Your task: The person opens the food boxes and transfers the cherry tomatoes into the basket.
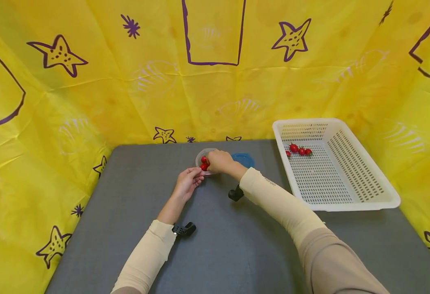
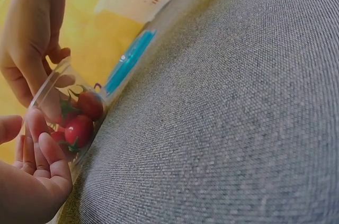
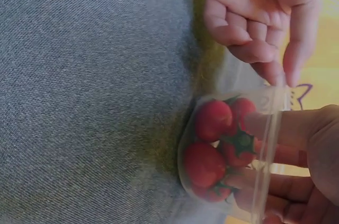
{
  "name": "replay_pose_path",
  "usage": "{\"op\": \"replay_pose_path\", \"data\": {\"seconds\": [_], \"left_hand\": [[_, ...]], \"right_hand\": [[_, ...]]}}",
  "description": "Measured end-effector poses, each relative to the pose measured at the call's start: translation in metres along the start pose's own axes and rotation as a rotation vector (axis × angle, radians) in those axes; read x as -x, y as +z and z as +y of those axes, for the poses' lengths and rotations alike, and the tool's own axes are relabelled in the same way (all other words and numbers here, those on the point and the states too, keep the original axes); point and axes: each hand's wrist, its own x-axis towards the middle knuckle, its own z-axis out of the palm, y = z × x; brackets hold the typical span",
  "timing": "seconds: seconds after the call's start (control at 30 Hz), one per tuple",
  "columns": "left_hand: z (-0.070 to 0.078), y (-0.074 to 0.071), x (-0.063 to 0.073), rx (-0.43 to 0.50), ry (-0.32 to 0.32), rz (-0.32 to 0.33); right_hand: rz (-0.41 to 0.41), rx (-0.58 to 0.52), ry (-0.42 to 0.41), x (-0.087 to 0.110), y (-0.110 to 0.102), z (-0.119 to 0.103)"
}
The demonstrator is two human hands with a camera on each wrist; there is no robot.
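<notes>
A small clear plastic container [image 3: 267, 97] holding several red cherry tomatoes [image 3: 204, 164] with green stems sits near the far side of the table. My left hand [image 1: 186, 182] pinches its near rim between thumb and fingertips. From the right, my right hand [image 1: 221, 161] reaches over the rim, its fingers down inside among the fruit. In the right wrist view, its thumb and fingers lie on both sides of one cherry tomato [image 3: 238, 152]. A blue lid [image 1: 245, 160] lies flat just right of the container, partly behind the right hand.
On the right of the grey table [image 1: 215, 253] stands a white perforated plastic basket [image 1: 321, 175]. Several cherry tomatoes [image 1: 293, 148] lie at its far left corner. A yellow patterned cloth [image 1: 215, 102] hangs behind the table and at its sides.
</notes>
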Motion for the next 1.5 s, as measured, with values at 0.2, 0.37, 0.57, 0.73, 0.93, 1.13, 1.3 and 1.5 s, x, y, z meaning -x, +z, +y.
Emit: {"op": "replay_pose_path", "data": {"seconds": [0.2, 0.37, 0.57, 0.73, 0.93, 1.13, 1.3, 1.5], "left_hand": [[0.0, -0.001, 0.001, -0.015, -0.003, 0.011], [0.001, -0.001, 0.002, -0.029, -0.004, 0.011], [0.001, -0.001, 0.0, -0.031, -0.015, 0.019], [0.002, -0.001, 0.0, -0.036, -0.02, 0.022], [0.003, 0.0, 0.0, -0.038, -0.022, 0.012], [0.003, -0.001, 0.001, -0.03, -0.02, 0.012], [0.002, -0.001, 0.001, -0.035, -0.019, 0.022], [0.002, -0.001, 0.001, -0.036, -0.013, 0.022]], "right_hand": [[0.018, -0.007, 0.012, -0.001, 0.004, 0.0], [0.014, -0.006, 0.016, -0.002, 0.004, 0.001], [0.003, -0.016, 0.031, -0.002, 0.003, 0.001], [0.013, -0.017, 0.028, -0.002, 0.003, 0.0], [0.021, -0.01, 0.026, -0.002, 0.004, 0.0], [0.017, -0.06, 0.021, -0.001, 0.001, 0.002], [0.025, -0.127, 0.004, 0.002, -0.003, 0.007], [0.062, -0.126, -0.021, 0.003, -0.008, 0.017]]}}
